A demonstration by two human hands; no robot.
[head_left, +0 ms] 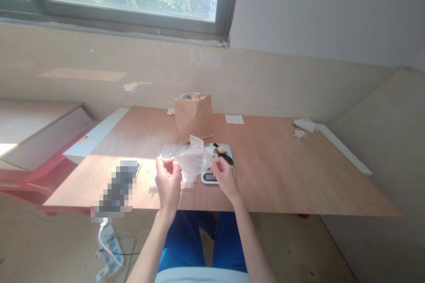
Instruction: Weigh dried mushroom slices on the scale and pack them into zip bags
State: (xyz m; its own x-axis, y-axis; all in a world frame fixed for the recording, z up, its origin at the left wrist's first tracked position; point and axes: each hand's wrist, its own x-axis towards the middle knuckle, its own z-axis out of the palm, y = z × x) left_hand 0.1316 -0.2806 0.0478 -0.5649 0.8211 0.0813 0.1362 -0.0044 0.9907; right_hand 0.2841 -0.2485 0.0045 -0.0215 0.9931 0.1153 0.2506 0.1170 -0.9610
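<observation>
A clear plastic zip bag [191,162] with a reddish seal line is held up above the table. My left hand [168,179] pinches its left side between thumb and fingers. On the right, my right hand [223,172] is closed in a pinch at the bag's other edge, over a small white digital scale [208,178]. Dark and pale dried pieces [226,157] lie on the scale's plate, partly covered by the bag and my right hand. More clear bags [188,182] lie on the table beneath, partly hidden by my left hand.
Behind the scale stands an open brown paper pouch [193,117] with pale pieces inside. A pixelated phone-like object [116,190] lies at left, a cable at its lower end. White paper [234,119] and crumpled tissue [300,134] are on the wooden table [282,168]. A power strip [111,247] is below.
</observation>
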